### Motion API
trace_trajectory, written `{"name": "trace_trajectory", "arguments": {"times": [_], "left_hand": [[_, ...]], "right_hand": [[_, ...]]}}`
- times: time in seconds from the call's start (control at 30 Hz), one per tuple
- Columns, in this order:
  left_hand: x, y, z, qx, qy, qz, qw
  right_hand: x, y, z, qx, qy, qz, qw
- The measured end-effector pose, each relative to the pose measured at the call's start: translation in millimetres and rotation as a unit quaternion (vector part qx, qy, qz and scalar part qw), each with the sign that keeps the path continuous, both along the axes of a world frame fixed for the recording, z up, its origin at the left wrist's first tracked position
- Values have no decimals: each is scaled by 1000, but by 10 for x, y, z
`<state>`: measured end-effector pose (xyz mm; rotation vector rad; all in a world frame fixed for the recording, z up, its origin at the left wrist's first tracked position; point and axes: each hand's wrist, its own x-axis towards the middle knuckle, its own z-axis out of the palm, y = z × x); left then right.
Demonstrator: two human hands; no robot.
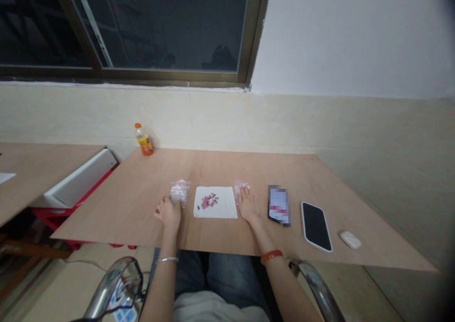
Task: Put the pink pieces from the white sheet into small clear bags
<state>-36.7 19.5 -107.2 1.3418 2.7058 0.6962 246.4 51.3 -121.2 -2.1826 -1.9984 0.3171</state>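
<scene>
My left hand (168, 213) rests on the table with its fingers curled in. Whether anything is inside them is hidden. Right beside it lies a clear zip bag (180, 191) with whitish contents. My right hand (249, 204) lies flat with fingers stretched out, partly covering a second small zip bag (241, 184) with pinkish print along its top. Between both hands is a white sheet (223, 206), and on it a loose cluster of small pink pieces (209, 200), a few of them dark. Their exact kind is too small to make out.
A phone (279, 206) with a blurred screen lies right of my right hand. Beyond it are a white-edged tablet-like device (316, 226) and a small white case (350, 239). An orange-capped drink bottle (144, 142) stands at the table's (227, 168) back left, near the wall.
</scene>
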Motion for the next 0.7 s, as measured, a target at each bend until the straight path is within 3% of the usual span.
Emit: {"name": "trace_trajectory", "arguments": {"times": [0.2,0.4,0.57,0.7], "left_hand": [[-7,-67,13,74,-47,-38,995],[-7,-121,43,15,-26,-4,1000],[10,-81,68,44,-64,23,997],[-35,-142,32,78,-93,2,993]], "right_hand": [[21,4,21,-12,-4,11,1000],[40,73,-46,-23,-4,8,1000],[40,142,14,-29,22,10,999],[26,163,123,-7,31,6,999]]}}
